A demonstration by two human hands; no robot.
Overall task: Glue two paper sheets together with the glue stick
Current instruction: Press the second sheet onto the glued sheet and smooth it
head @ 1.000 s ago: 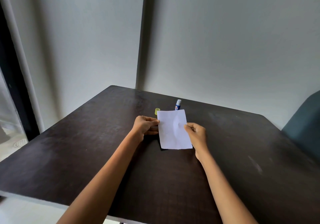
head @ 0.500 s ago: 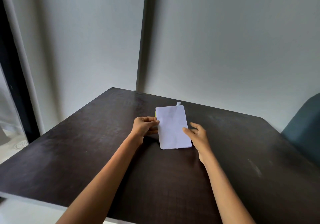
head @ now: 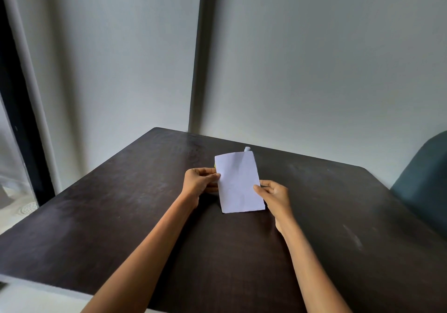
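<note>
1. Table: a dark top that carries the whole job. Both forearms reach over it from the near edge toward its middle.

2. Paper: a white sheet, raised off the table and tilted toward the camera, near the middle of the table. Only one face shows. It cannot be told whether this is one sheet or two already laid together, since no second edge stands out.

3. Progress, as a judgement: the glue stick stands untouched behind the paper and neither hand is on it. This fits either a stage before gluing or a check after pressing; the view does not settle which. No glue mark can be seen on the visible face. If gluing is not done, what is left is to spread glue, lay the sheets together and press.

4. Left hand: fingers curled, thumb on top, pinching the paper's left edge about halfway up.

5. Right hand: fingers curled, pinching the paper's right edge lower down, near the bottom corner.

6. Glue stick: upright on the table just behind the paper's top edge; only its white tip shows.

7. Yellow item: a sliver at the paper's left edge, possibly the cap; too hidden to confirm.
</note>
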